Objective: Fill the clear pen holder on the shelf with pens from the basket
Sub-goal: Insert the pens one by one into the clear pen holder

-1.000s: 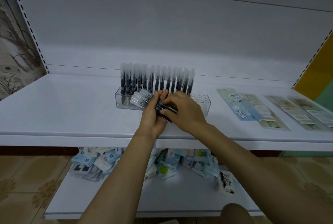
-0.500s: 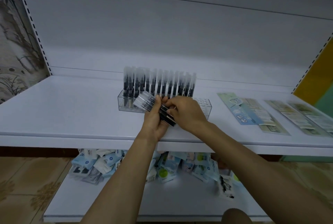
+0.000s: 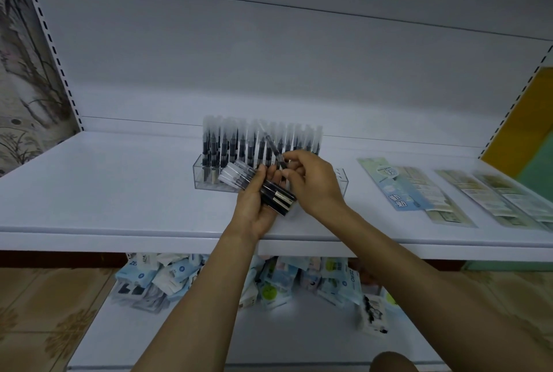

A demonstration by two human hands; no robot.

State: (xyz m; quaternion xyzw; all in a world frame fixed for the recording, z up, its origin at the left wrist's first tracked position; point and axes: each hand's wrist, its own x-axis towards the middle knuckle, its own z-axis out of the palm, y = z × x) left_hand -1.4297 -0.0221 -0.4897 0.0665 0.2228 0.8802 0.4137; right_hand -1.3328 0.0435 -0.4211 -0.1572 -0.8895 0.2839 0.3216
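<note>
Part of clear pen holder [image 3: 204, 175] behind right hand [image 3: 314, 187]

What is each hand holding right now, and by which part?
The left hand grips a bundle of pens around its middle. The right hand pinches a single pen by its lower end.

Bare, sleeveless forearms [image 3: 191, 297] end in the left hand [image 3: 254, 210] and right hand [image 3: 317, 189].
</note>
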